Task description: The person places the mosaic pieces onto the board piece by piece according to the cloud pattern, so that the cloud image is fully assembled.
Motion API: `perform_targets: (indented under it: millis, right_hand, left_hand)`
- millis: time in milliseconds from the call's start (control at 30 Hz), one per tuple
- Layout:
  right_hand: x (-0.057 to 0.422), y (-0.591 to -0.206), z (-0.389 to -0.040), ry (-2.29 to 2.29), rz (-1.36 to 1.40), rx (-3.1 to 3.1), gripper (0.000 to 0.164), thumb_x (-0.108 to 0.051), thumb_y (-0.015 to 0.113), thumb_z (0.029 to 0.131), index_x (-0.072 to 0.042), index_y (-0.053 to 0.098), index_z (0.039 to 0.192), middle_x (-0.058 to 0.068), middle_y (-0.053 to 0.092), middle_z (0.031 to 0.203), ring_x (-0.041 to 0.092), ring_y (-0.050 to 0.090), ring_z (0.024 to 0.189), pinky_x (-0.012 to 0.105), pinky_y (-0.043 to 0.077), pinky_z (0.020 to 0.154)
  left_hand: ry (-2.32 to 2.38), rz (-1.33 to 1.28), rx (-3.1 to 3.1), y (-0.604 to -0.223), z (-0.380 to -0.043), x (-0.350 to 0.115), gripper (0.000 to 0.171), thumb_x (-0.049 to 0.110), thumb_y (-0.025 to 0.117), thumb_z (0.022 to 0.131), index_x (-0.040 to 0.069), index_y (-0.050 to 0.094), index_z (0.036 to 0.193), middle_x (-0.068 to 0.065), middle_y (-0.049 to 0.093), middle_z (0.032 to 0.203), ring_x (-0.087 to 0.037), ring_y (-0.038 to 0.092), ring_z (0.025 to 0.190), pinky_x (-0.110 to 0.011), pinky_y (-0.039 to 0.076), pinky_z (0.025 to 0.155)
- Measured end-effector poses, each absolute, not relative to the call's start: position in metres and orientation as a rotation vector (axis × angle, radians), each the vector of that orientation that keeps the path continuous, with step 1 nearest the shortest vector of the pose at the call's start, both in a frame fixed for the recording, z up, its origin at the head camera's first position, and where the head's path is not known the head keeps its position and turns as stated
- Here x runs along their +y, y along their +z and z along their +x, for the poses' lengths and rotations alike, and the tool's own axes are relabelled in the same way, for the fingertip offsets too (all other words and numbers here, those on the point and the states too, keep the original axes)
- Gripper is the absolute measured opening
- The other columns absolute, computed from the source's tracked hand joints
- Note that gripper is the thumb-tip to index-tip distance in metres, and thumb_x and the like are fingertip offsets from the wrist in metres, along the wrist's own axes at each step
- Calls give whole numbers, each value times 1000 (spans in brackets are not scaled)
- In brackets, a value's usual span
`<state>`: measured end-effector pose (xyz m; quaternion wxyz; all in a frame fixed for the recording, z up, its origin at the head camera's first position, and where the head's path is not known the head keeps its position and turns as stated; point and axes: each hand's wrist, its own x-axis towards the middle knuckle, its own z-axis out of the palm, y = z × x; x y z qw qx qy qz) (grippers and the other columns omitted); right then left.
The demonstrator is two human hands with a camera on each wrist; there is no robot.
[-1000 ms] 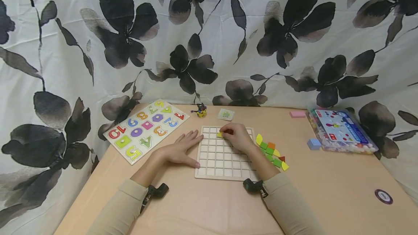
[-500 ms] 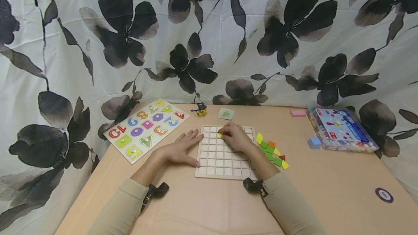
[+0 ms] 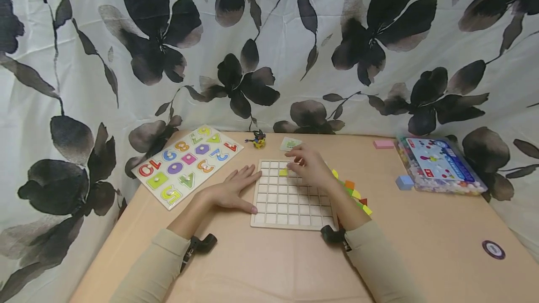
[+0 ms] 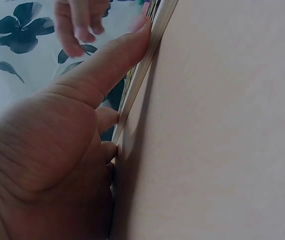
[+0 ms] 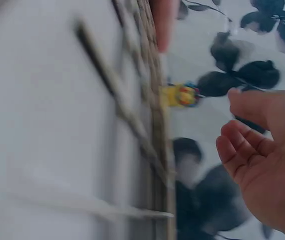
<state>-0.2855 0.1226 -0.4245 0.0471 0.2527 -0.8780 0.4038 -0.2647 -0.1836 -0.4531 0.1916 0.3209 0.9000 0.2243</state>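
A pale wooden grid board (image 3: 273,209) lies mid-table, with one yellow piece (image 3: 283,172) in a cell near its far edge. My left hand (image 3: 231,193) rests at the board's left side, fingers spread, thumb on the near left corner; in the left wrist view the left hand (image 4: 42,140) touches the board's edge (image 4: 142,65). Above the board's far right part hovers my right hand (image 3: 312,167), fingers loosely bent. Nothing shows between the fingers of the right hand (image 5: 267,155) in the right wrist view. Coloured pieces (image 3: 349,184) lie right of the board, partly hidden by my right forearm.
At the left lies a number-and-shape puzzle board (image 3: 189,167). Behind the grid board are a small toy figure (image 3: 258,139) and a card (image 3: 290,144). Farther right are a pink block (image 3: 383,144), a blue block (image 3: 404,182), a clear bead box (image 3: 442,165) and a round disc (image 3: 493,249).
My right hand has let go of the yellow piece and lifted away, slightly up and to the right. The yellow piece stays in its cell. My left hand has kept its place.
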Motion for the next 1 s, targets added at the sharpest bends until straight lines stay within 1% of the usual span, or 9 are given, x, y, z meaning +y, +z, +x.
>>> perform_targets:
  millis: [167, 300, 500, 667, 800, 933, 1000]
  right_hand:
    - [145, -395, -269, 1245, 741, -2577, 31, -15, 75, 97, -8, 73, 128, 10, 68, 127, 23, 63, 98, 36, 55, 80]
    - [170, -384, -256, 1242, 692, -2563, 34, -18, 74, 98, -10, 71, 131, 9, 70, 127, 22, 61, 98, 34, 54, 80]
    - [218, -391, -249, 1172, 568, -2636, 35, -23, 71, 100, -13, 69, 134, 7, 67, 130, 21, 60, 101, 21, 51, 82]
    - [253, -401, -254, 1135, 428, -2738, 37, -29, 69, 102, -13, 67, 135, 10, 67, 131, 24, 60, 105, 15, 48, 84]
    - [270, -403, -257, 1149, 400, -2812, 40, -31, 69, 102, -10, 67, 135, 16, 67, 131, 27, 58, 106, 17, 49, 85]
    - [281, -405, -259, 1136, 427, -2919, 37, -24, 70, 101, -7, 68, 134, 18, 69, 129, 28, 59, 105, 25, 51, 87]
    - [284, -409, -259, 1113, 428, -2981, 34, -20, 69, 101, -8, 70, 133, 17, 70, 125, 28, 59, 104, 28, 51, 87]
  left_hand:
    - [640, 908, 2528, -453, -265, -182, 115, 61, 78, 84, 17, 15, 169, -17, -5, 175, -37, -8, 163, -59, -6, 130]
    - [639, 914, 2530, -453, -265, -181, 114, 61, 78, 85, 17, 15, 169, -18, -5, 175, -38, -8, 162, -59, -6, 130]
    - [634, 912, 2536, -453, -264, -181, 115, 62, 79, 84, 17, 15, 169, -17, -5, 175, -37, -8, 162, -58, -7, 130]
    - [629, 909, 2539, -454, -264, -182, 116, 63, 78, 84, 17, 15, 169, -17, -5, 175, -38, -7, 162, -58, -6, 130]
    - [626, 912, 2541, -454, -264, -182, 116, 63, 78, 83, 17, 15, 169, -17, -5, 175, -38, -7, 162, -58, -6, 130]
    - [632, 911, 2537, -454, -264, -182, 116, 64, 78, 83, 17, 15, 169, -17, -6, 175, -37, -8, 162, -57, -8, 130]
    - [635, 911, 2538, -454, -265, -183, 117, 64, 78, 83, 17, 15, 169, -17, -6, 175, -37, -8, 162, -58, -7, 130]
